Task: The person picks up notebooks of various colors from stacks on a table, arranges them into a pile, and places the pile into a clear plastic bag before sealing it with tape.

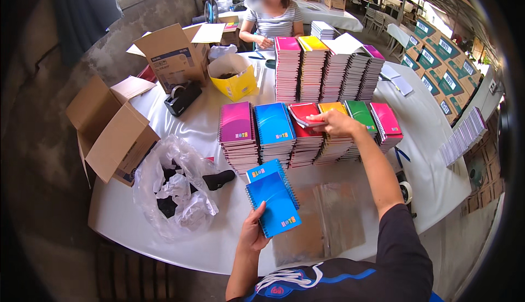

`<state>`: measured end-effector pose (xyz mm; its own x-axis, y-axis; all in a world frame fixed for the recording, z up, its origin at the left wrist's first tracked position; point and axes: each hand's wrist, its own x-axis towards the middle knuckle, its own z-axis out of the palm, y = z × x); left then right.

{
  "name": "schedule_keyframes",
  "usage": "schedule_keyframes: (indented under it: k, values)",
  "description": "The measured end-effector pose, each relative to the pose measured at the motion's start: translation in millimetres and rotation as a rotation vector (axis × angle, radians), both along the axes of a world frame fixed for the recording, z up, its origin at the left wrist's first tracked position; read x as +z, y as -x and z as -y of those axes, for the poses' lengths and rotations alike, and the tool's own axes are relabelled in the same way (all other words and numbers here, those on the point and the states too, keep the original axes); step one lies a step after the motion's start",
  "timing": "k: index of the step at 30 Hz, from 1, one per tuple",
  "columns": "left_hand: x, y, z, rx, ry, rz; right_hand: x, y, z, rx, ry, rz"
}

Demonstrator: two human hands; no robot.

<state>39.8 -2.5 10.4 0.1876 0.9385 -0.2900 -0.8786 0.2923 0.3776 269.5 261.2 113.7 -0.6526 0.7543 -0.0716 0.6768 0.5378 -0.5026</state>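
Two blue spiral notebooks [273, 199] sit fanned in the left hand [252, 233], fingers closed around their lower edge, low in the frame's centre. Right hand [334, 122] pinches a red notebook [305, 115] atop the coloured stacks [257, 132] mid-frame on the white table [126, 214].

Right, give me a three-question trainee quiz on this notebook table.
1. Which colour are the notebooks in the left hand? A) blue B) green C) yellow
2. True or false: the right hand is lifting a red notebook off its stack.
3. What kind of thing is the black item left of the yellow tub?

Key
1. A, the blue notebooks.
2. True.
3. A tape dispenser.
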Motion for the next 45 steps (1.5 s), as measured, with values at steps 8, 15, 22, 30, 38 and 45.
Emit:
schedule_keyframes:
  k: [8, 15, 22, 30, 38, 45]
  values:
    - [21, -47, -32, -0.211, -0.131, 0.198, 15, -8, 82, -0.12, -0.844, -0.507]
    - [-14, -49, -30, -0.147, -0.03, 0.057, -23, 0, 211, 0.391, -0.527, 0.166]
    - [-8, -59, -27, -0.17, 0.053, 0.153, -40, -82, 39, -0.12, -0.517, 0.186]
    - [-6, -72, -29, -0.137, 0.03, 0.094, -28, -94, -6, 0.014, -0.117, -0.079]
    - [5, -92, -42, -0.083, -0.054, 0.101, 15, -57, 80, -0.068, -0.769, -0.487]
    - [-35, -90, -40, -0.199, -0.196, 0.377, -38, -33, 207, 0.333, -0.577, 0.119]
